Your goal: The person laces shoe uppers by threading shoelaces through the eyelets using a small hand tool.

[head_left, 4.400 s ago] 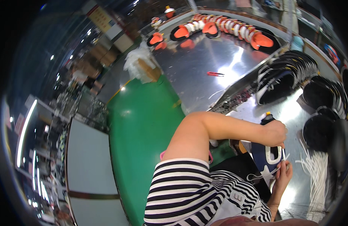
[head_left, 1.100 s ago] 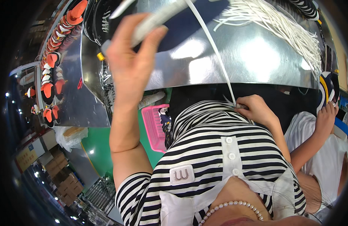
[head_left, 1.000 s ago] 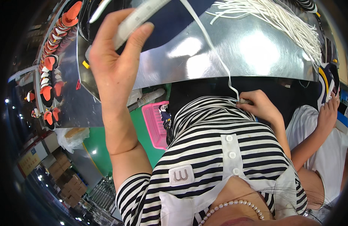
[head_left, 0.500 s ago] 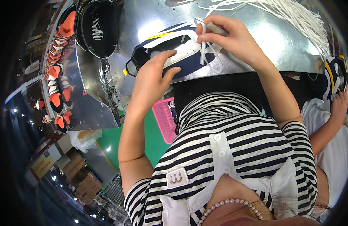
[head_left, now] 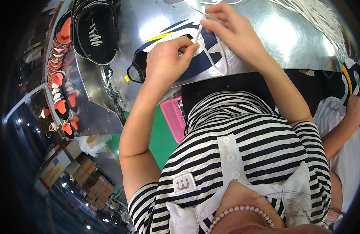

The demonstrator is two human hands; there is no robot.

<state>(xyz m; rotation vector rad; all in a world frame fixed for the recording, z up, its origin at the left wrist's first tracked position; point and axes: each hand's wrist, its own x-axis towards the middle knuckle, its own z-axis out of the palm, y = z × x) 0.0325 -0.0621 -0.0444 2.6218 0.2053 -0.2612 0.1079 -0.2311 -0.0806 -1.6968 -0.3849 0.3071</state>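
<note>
A navy shoe upper (head_left: 201, 64) with white trim and a yellow stripe lies on its side on the metal table, its black heel end to the left. My left hand (head_left: 168, 60) rests over its opening. Thumb and forefinger pinch a white shoelace (head_left: 223, 58) by the eyelet trim; the fingertips partly hide the eyelets. The lace loops from there down to the right and back up. Above the toe end, my right hand (head_left: 238, 35) is closed around a thin pointed metal tool (head_left: 215, 18), its tip pointing up-left. Lace also runs close to these fingers.
White laces (head_left: 316, 27) lie bunched at the back right of the table. A black shoe piece (head_left: 96, 33) stands at the left, past it a row of orange-lined shoes (head_left: 57, 70). Below is a pink basket (head_left: 174, 117). A co-worker's arm (head_left: 343, 121) holds another upper at right.
My left hand has moved right from lying spread on the upper and now pinches the lace at the eyelets. My right hand has risen slightly up-left with the tool; the lace loop is wider.
</note>
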